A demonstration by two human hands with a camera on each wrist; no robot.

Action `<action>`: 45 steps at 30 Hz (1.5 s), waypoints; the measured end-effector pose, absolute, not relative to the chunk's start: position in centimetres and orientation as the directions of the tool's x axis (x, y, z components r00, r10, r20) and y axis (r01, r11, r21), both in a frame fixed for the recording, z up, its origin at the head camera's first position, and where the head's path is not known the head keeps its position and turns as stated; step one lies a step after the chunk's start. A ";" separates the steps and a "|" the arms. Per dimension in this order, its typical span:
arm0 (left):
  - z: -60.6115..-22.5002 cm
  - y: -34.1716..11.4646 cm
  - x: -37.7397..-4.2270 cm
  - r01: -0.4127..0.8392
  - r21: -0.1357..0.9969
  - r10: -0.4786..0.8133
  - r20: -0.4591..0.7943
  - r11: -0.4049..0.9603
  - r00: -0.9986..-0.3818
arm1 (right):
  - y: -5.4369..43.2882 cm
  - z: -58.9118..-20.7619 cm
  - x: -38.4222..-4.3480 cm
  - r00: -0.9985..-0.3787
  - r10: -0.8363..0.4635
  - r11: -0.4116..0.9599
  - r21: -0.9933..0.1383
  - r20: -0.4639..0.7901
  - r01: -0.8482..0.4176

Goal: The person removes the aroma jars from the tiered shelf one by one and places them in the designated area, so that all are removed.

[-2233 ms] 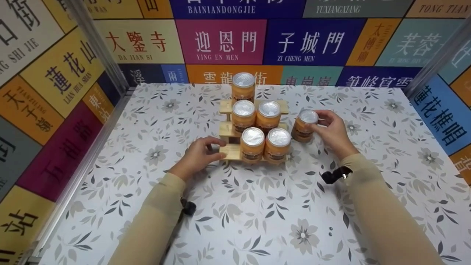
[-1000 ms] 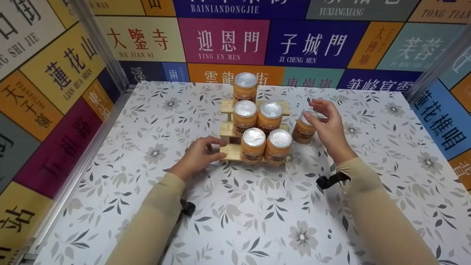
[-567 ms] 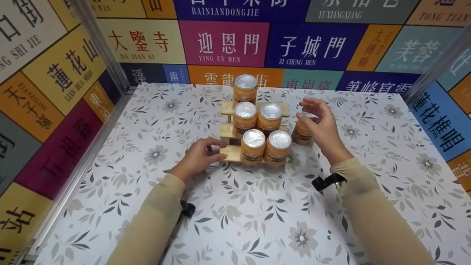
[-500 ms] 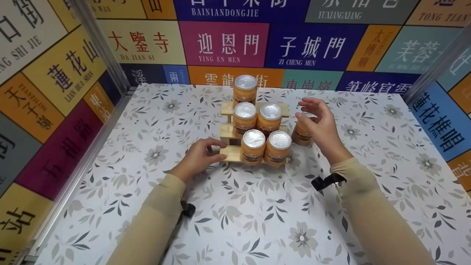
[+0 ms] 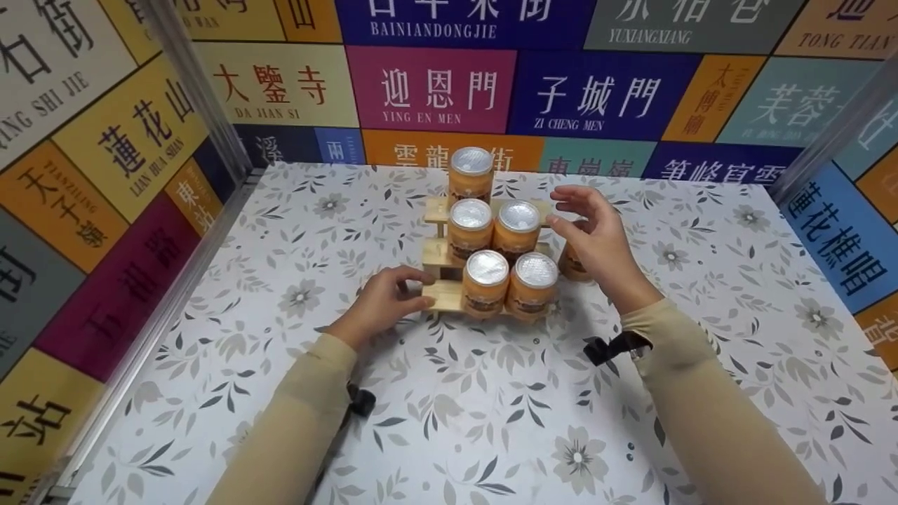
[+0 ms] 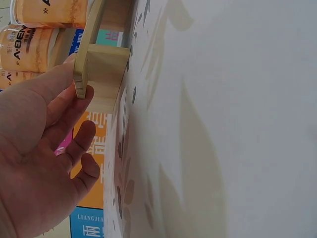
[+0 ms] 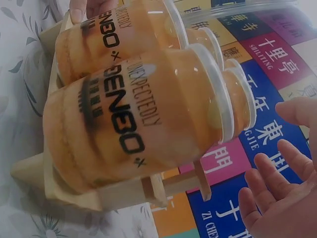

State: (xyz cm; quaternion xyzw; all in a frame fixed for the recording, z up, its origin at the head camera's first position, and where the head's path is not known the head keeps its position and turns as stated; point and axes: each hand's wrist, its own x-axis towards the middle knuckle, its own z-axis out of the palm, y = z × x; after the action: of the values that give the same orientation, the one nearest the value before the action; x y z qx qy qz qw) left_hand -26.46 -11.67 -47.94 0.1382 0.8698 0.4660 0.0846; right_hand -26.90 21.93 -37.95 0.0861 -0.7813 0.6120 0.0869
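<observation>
My left hand [image 5: 382, 298] pinches the left end of the small three-step wooden rack's [image 5: 445, 299] lowest step. The left wrist view shows the thumb over the plank [image 6: 78, 74] and a finger under it. Orange cans with silver lids and dark lettering stand on the rack: a single can [image 5: 471, 184] on top, a pair on the middle step, two [image 5: 485, 293] on the lowest. My right hand [image 5: 602, 245] hovers beside the rack's right side, fingers loosely bent, holding nothing. Behind it a loose can [image 5: 574, 268] stands on the table, partly hidden by the hand.
The table is covered in white cloth [image 5: 449, 421] with a grey leaf and flower print. Panels with coloured sign lettering [image 5: 428, 91] rise along the back and both sides. A metal frame post [image 5: 203, 91] stands at the back left corner.
My right hand has let go of the loose can and moved left towards the rack, now covering much of that can. The left hand keeps its grip on the rack.
</observation>
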 end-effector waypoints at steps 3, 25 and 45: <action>-47.8 -11.7 -26.5 0.162 0.837 0.315 -0.013 0.523 -0.949 | 21.3 -37.5 -27.0 -0.965 -0.041 0.214 -0.941 0.258 -0.261; -47.8 -12.0 -26.4 0.153 0.841 0.304 -0.014 0.519 -0.953 | 17.2 -35.8 -28.4 -0.968 -0.016 0.261 -0.934 0.251 -0.246; -48.0 -11.6 -26.6 0.185 0.826 0.317 0.007 0.533 -0.948 | 15.4 -34.5 -30.2 -0.969 -0.098 0.410 -0.878 0.228 -0.248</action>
State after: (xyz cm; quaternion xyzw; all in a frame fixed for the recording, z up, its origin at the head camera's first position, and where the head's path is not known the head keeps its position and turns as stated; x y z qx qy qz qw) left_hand -26.55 -11.62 -48.00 0.1437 0.8726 0.4613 0.0719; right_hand -30.24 15.36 -34.51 0.1033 -0.8368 0.5330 0.0704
